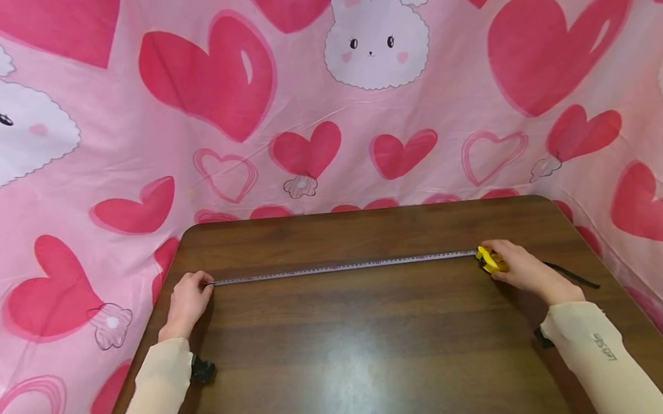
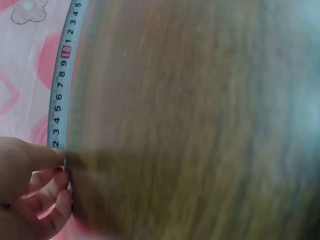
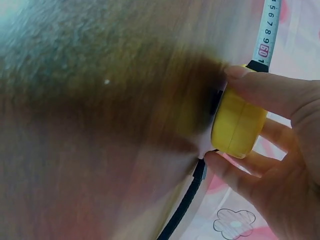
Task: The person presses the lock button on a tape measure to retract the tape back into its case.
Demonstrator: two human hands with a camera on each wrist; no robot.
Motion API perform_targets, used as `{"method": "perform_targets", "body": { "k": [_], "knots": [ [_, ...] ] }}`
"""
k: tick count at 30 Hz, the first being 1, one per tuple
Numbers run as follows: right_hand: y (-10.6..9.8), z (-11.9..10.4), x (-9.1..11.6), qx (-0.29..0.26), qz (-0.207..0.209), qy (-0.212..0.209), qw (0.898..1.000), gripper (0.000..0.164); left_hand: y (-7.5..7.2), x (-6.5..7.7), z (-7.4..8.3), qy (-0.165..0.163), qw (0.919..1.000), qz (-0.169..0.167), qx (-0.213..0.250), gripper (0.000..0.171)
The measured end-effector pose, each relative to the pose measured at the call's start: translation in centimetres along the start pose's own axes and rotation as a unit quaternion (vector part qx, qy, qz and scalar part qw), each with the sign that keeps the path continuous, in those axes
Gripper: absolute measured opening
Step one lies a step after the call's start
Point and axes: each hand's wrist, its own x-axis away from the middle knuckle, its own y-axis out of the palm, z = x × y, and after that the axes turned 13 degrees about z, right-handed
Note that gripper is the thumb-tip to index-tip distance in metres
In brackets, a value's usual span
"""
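Note:
A yellow tape measure is gripped in my right hand near the table's right side. Its pale blade stretches across to the left, drawn out to about the 60 mark at the case in the right wrist view. At the blade's free end, my left hand pinches it between thumb and fingers, just below the 2 in the left wrist view. The fingertips hide the end itself. A black wrist strap hangs from the yellow case.
A dark brown wooden table with rounded far corners lies under both hands. Pink cloth printed with hearts and rabbits hangs behind it and along both sides. Black wrist devices sit at the left cuff and the right cuff.

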Motion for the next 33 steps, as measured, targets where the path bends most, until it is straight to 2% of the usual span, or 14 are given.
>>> {"method": "perform_targets", "body": {
  "k": [4, 7, 10, 14, 18, 26, 33],
  "knots": [
    [-0.1, -0.1, 0.3, -0.007, -0.009, -0.004, 1.000, 0.076, -0.6, 0.1, -0.4, 0.019, 0.9998, -0.009, 0.005, 0.007],
    [-0.1, 0.0, 0.6, -0.014, -0.009, -0.027, 1.000, 0.080, -0.9, 0.1, -0.6, 0.026, 0.9996, -0.013, 0.003, 0.005],
    [0.0, 0.3, 0.9, -0.023, 0.005, -0.058, 0.998, 0.072, -1.1, 0.1, -0.8, 0.033, 0.9993, -0.018, 0.001, 0.004],
    [0.2, 0.8, 1.5, -0.026, 0.051, -0.104, 0.993, 0.057, -1.3, -0.3, -0.8, 0.032, 0.9988, -0.036, 0.006, 0.004],
    [0.2, 1.1, 2.1, -0.013, 0.086, -0.133, 0.987, 0.048, -1.5, -0.7, -0.6, 0.025, 0.9984, -0.048, 0.015, 0.005],
    [-0.6, 1.0, 2.8, -0.014, 0.087, -0.136, 0.987, 0.040, -2.0, -0.8, -0.5, 0.041, 0.9980, -0.043, 0.021, 0.004],
    [-0.9, 1.2, 3.3, -0.010, 0.111, -0.158, 0.981, 0.036, -2.4, -0.6, -0.2, 0.046, 0.9975, -0.042, 0.032, 0.006]
  ]
}}
